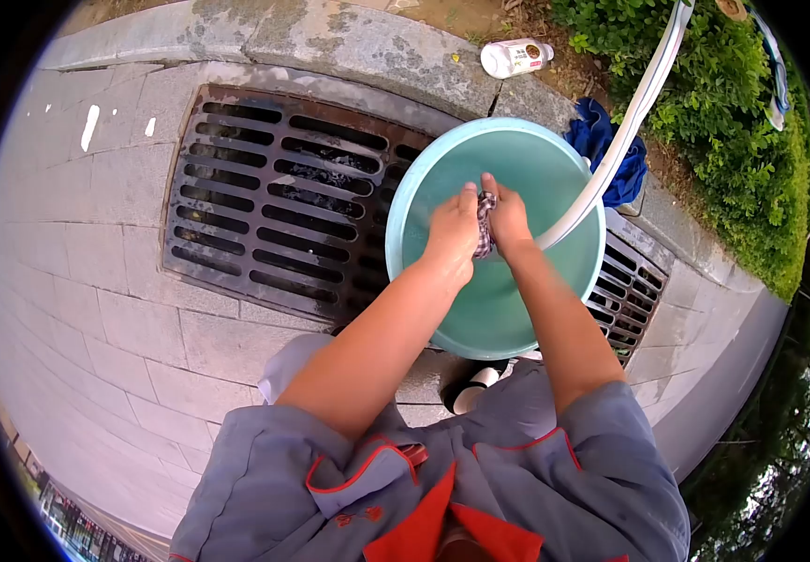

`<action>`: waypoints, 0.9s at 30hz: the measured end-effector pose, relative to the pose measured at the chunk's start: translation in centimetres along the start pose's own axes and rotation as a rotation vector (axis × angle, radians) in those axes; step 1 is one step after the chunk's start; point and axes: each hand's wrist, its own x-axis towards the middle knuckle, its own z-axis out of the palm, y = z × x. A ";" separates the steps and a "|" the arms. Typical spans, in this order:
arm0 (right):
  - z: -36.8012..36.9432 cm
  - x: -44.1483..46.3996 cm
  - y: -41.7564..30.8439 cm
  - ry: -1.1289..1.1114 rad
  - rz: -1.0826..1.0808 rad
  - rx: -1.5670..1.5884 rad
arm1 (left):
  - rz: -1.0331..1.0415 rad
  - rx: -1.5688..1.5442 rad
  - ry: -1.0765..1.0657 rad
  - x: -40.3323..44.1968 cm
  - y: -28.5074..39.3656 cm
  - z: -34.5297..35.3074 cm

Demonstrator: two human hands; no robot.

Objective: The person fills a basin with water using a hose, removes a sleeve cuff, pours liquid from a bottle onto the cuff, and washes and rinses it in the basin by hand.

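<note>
Over a round light-green basin (pixel 480 323) with water in it, my left hand (pixel 453 229) and my right hand (pixel 506 214) grip a small dark checkered cloth (pixel 486 225). The cloth is bunched up between the two hands, and both hands are closed around it with the thumbs pointing away from me. A pale hose (pixel 616 155) comes down from the upper right and enters the basin just beside my right hand. Its lower end is hidden.
Metal drain grates (pixel 279 192) lie under and beside the basin. A stone curb (pixel 358 51) runs behind it, with a white-labelled plastic bottle (pixel 517 58) lying on its side and a blue cloth (pixel 611 155) at the right. Green bushes (pixel 723 122) border the curb. Paving (pixel 96 234) spreads leftward.
</note>
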 end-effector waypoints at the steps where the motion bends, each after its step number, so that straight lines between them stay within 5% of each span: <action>1: 1.3 2.5 2.3 -0.044 0.010 -0.005 | 0.011 0.039 0.053 0.0 0.6 0.2; 4: 7.3 7.4 9.9 0.367 -0.001 -0.038 | -0.012 0.131 0.156 -1.9 3.1 -0.3; 7: 10.8 2.9 8.9 0.269 0.072 -0.469 | 0.043 0.119 0.134 -2.8 3.8 -0.9; 10: 9.1 3.3 7.4 -0.459 0.024 -0.461 | -0.060 0.087 0.150 -2.3 3.1 -1.7; 13: 6.6 4.9 8.6 0.056 0.471 -0.025 | -0.098 0.068 0.116 -2.3 2.8 -1.6; 14: 8.4 5.7 9.7 0.279 0.473 -0.124 | -0.127 0.052 0.161 -2.0 2.7 -1.6; 18: 6.5 3.9 6.6 -0.283 0.402 0.705 | -0.196 -0.072 0.317 -0.2 1.6 -1.0; 22: -1.7 -1.6 -2.6 -0.248 -0.170 0.116 | -0.230 -0.238 0.410 0.5 2.4 -0.3; 25: -8.4 -8.4 -7.2 -0.165 -0.516 -0.245 | -0.184 -0.650 -0.215 2.9 1.0 -2.1; 27: -9.4 -11.9 -8.4 -0.058 -0.660 -0.300 | -0.510 -0.550 0.118 0.3 3.6 0.1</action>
